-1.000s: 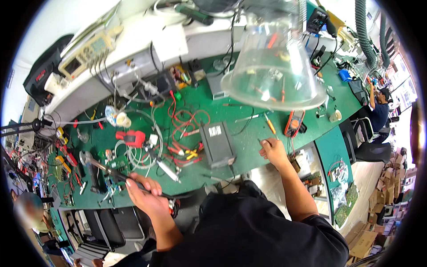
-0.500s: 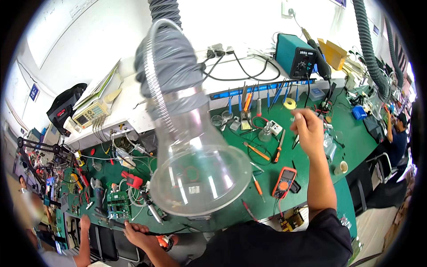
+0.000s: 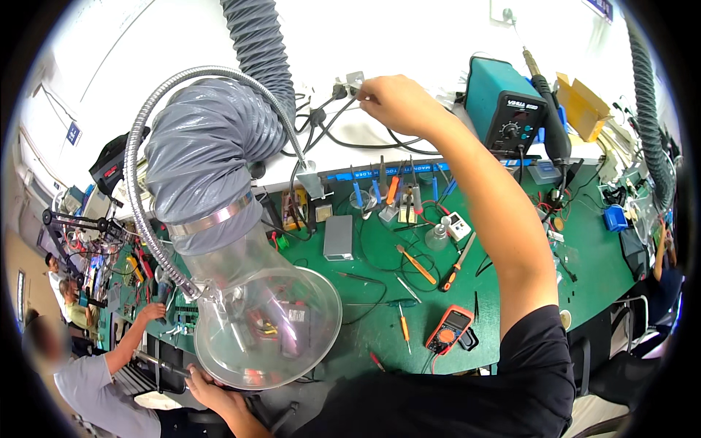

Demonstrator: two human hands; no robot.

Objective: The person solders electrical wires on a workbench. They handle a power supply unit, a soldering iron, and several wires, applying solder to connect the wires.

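Workbench with matte green top (image 3: 599,281), raised white shelf (image 3: 358,162) along its back.

On the green top: orange-and-black handheld multimeter (image 3: 448,332); slim screwdriver with orange handle (image 3: 405,330); flat grey rectangular box (image 3: 338,237); two-legged orange-handled tool (image 3: 416,264); long tool with orange-and-black grip (image 3: 450,279); small clear bottle (image 3: 437,237); small white box-shaped device (image 3: 457,226); open blue plastic bin (image 3: 615,217).

On the shelf: teal box-shaped station with black front (image 3: 504,109); black cables with plugs (image 3: 318,117); open yellow carton (image 3: 584,107).

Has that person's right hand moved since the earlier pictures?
Yes: the right hand has moved farther back, now left of the teal box.
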